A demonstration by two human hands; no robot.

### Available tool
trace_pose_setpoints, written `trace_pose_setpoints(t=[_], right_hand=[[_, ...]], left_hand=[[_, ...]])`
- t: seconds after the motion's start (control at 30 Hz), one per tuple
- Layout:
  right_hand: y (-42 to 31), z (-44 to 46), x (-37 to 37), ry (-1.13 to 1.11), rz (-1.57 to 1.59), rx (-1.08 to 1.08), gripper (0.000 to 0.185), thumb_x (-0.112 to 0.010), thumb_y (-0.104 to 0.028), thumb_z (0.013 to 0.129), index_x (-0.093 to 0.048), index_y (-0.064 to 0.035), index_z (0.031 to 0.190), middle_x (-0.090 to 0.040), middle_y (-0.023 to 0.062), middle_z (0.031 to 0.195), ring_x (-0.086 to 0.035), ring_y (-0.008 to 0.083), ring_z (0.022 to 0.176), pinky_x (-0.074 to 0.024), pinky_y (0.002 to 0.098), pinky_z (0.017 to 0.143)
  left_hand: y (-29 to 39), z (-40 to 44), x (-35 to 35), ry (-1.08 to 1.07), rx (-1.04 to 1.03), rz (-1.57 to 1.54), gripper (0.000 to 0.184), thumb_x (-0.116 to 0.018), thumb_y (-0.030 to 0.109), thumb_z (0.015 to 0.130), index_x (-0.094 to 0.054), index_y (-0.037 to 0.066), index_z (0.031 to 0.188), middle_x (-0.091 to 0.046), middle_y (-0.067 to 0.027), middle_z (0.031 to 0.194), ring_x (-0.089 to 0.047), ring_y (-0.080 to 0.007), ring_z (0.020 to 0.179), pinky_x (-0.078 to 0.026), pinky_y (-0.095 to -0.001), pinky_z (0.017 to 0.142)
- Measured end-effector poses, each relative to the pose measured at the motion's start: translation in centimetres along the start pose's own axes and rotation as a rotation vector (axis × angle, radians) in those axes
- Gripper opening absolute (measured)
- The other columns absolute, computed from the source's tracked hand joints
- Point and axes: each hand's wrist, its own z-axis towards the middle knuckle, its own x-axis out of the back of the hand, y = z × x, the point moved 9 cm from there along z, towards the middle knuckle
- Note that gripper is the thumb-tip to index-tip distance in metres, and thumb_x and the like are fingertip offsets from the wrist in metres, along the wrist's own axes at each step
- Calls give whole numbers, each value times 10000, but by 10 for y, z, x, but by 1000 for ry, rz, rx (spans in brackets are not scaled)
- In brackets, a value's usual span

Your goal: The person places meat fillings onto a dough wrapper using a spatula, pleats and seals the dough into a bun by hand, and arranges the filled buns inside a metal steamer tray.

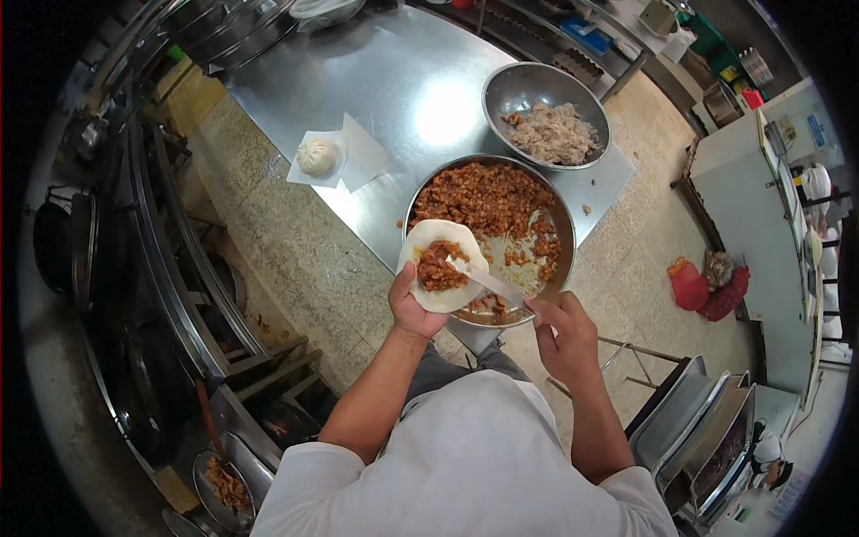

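My left hand (419,313) holds a round dough wrapper (412,251) from below, over the near left rim of a wide metal pan. Reddish-brown minced filling (440,266) sits in the wrapper's middle. My right hand (565,336) grips a flat metal spatula (497,286), its tip touching that filling. The wide pan (570,224) carries more of the same chopped filling, heaped toward its far side, with its bottom partly bared at the right. Behind it a steel bowl (510,85) contains pale minced meat (559,134). A pleated bun (316,156) rests on white paper (362,157) to the left.
Bowl, pan and bun stand on a steel table (394,63). Stacked steamers (224,31) are at its far left. A stove counter (170,233) runs along my left. Metal trays (698,421) stand at my right, and red bags (716,286) lie on the floor.
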Motion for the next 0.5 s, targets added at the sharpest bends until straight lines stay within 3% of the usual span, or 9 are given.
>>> trace_pose_setpoints(t=[0.13,0.3,0.47,0.5], right_hand=[[-6,-6,-3,76,100,-57,406,-650,54,789,-717,-132,1144,-600,81,840,-628,241,722,-512,349,599],[-2,-10,-32,-28,-79,6,420,-650,48,766,-731,-139,1133,-599,84,850,-624,252,720,-512,353,610],[-3,0,-11,-41,-46,53,423,-652,51,756,-730,-139,1126,-598,86,851,-620,256,711,-509,358,607],[-3,2,-5,-14,-29,54,416,-659,49,758,-730,-138,1122,-597,87,847,-619,253,708,-505,354,604]], left_hand=[[2,4,-8,-15,-9,63,763,-753,356,811,-444,80,1451,-539,-129,1410,-508,-335,1319,-393,-532,1131],[7,8,-11,-16,29,123,686,-730,211,813,-462,76,1430,-579,-136,1363,-570,-322,1260,-437,-521,1105],[28,1,7,52,-33,86,643,-689,222,853,-456,80,1435,-570,-143,1377,-560,-327,1274,-437,-532,1100],[31,3,15,64,65,87,633,-674,247,871,-449,80,1439,-569,-144,1379,-557,-329,1277,-433,-536,1102]])
